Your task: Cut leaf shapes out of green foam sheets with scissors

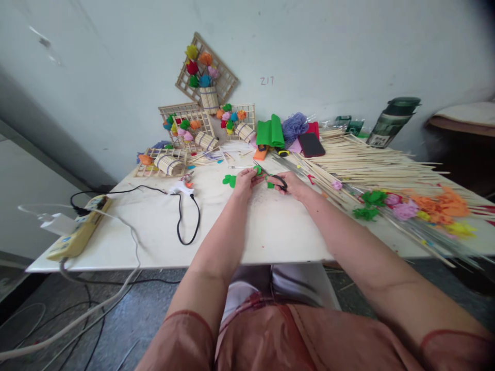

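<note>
Over the middle of the white table, my left hand pinches a small green paper piece between its fingertips. My right hand is closed round the black handles of a pair of scissors, whose blades point left towards the green paper. Whether the blades touch the paper, I cannot tell. Rounded green paper cutouts lie on the table just left of my left hand. Another bit of green paper shows below the scissors, between my hands.
A glue gun and a power strip with cables lie left. Lattice frames with paper flowers are at the back. Behind my hands are a green paper roll and a phone. Sticks and a bottle are right.
</note>
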Available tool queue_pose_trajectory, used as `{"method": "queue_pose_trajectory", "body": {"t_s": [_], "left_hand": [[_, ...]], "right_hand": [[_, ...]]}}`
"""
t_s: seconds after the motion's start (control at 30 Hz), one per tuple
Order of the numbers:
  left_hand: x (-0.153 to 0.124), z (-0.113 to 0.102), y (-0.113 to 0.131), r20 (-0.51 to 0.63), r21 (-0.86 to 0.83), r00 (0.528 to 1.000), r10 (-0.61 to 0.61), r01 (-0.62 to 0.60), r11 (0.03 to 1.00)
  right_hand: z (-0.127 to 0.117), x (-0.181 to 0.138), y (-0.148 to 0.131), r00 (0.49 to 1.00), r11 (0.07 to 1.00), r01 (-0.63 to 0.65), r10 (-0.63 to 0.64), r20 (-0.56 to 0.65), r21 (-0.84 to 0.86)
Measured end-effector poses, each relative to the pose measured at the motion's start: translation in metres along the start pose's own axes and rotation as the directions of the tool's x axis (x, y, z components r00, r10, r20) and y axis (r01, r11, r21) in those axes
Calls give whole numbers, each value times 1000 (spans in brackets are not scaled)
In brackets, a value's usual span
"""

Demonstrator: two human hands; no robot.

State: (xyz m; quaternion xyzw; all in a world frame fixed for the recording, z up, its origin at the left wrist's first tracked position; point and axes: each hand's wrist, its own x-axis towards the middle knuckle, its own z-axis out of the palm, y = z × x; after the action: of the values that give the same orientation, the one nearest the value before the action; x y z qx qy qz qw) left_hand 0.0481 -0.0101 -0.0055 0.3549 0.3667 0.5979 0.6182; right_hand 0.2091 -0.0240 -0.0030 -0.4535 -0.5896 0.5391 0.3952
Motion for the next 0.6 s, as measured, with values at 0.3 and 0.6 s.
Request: {"method": "queue_pose_trajectory", "body": {"t_s": [0.3,0.6], "left_hand": [[1,-1,1,-25,-15,1000,8,-9,1000],[2,-3,-1,-19,-3,1000,13,-13,1000]], "right_hand": [[1,-3,-3,1000,999,-29,29,4,23],[4,-9,-8,997,996,-73,73,9,57]]}}
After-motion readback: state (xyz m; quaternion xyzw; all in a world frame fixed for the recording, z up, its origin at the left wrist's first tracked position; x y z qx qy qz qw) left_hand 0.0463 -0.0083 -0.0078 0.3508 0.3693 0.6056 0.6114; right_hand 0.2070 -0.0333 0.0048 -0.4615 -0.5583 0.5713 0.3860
